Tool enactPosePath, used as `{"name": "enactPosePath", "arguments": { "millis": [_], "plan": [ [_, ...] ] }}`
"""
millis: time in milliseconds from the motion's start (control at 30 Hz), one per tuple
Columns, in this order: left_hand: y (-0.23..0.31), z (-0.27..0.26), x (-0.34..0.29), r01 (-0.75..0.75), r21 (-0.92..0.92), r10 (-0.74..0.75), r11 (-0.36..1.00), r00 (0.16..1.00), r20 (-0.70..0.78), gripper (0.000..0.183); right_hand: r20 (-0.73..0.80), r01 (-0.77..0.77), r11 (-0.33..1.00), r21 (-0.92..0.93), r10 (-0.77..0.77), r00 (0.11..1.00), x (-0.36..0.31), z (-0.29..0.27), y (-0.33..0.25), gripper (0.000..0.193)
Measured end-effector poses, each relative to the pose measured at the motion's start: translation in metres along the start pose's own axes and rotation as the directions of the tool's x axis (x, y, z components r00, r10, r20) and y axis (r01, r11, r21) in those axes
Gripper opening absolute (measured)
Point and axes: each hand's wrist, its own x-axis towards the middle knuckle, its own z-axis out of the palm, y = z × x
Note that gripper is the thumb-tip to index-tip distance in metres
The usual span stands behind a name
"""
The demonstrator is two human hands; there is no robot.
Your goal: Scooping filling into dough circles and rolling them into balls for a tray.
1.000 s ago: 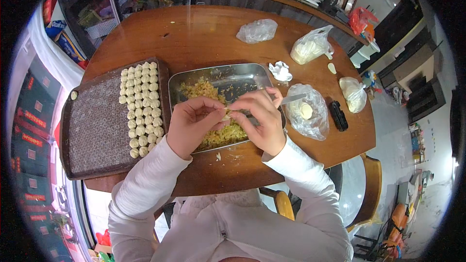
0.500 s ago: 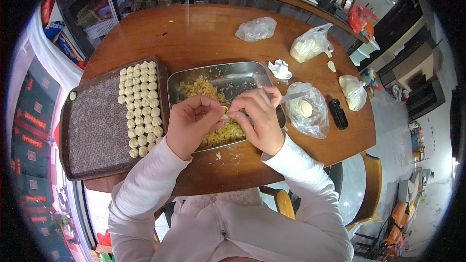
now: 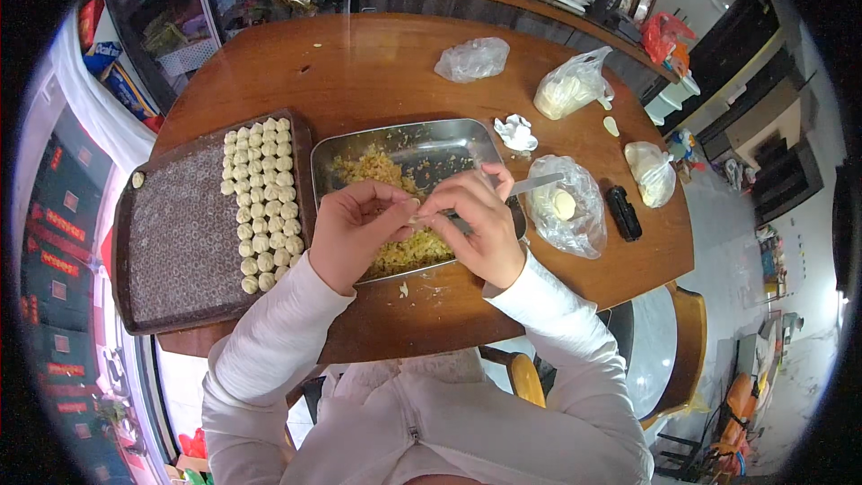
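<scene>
Two hands pinching one dumpling

My left hand [image 3: 353,232] and right hand [image 3: 479,224] meet over the steel tray [image 3: 467,139] near the tabletop's front edge, fingertips clamped on a dumpling [image 3: 414,216]. Filling [image 3: 373,166] beyond. Finished dumplings [image 3: 262,198] fill the brown tray [image 3: 171,242] at left edge.

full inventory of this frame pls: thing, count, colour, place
round wooden table: one, reddish brown, under everything
rectangular metal tray: one, silver, centre, holds yellowish chopped filling
dark rectangular board: one, brown, left of the metal tray
small folded dumplings: several dozen, pale, in rows along the board's right side
clear plastic bags: four, at the table's far and right side; one holds a pale round piece
crumpled white paper: one, at the metal tray's far right corner
flat black device: one, right of the nearest bag
left hand: over the filling, fingertips meeting the right
right hand: over the tray, pinching something small with the left; a metal utensil handle sticks out behind it
</scene>
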Motion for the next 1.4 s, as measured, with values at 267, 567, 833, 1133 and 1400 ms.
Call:
{"name": "enactPosePath", "arguments": {
  "millis": [267,567,833,1133,1400],
  "plan": [
    [-0.004,-0.001,0.000,0.001,-0.075,0.001,0.997,1.000,0.027,0.014,-0.042,-0.036,0.999,-0.013,0.036,0.998,0.001,-0.001,-0.003,0.016],
    [0.005,0.003,-0.002,0.023,-0.142,-0.024,0.990,1.000,-0.008,0.014,-0.068,-0.010,0.998,-0.057,0.006,0.998,-0.001,0.000,-0.002,0.011],
    [-0.001,0.001,-0.001,-0.044,0.007,0.044,0.999,0.999,0.020,0.012,-0.039,0.008,0.996,-0.084,-0.012,0.999,-0.001,0.001,-0.003,0.009],
    [-0.003,0.003,-0.001,-0.008,-0.054,0.008,0.998,1.000,-0.006,0.011,-0.115,-0.009,1.000,0.022,0.011,0.993,0.000,-0.001,-0.002,0.016],
    [-0.002,0.003,-0.001,-0.034,-0.052,0.036,0.998,0.999,0.025,0.014,-0.108,0.002,0.999,0.048,0.004,0.994,-0.002,0.001,0.000,0.016]
  ]
}}
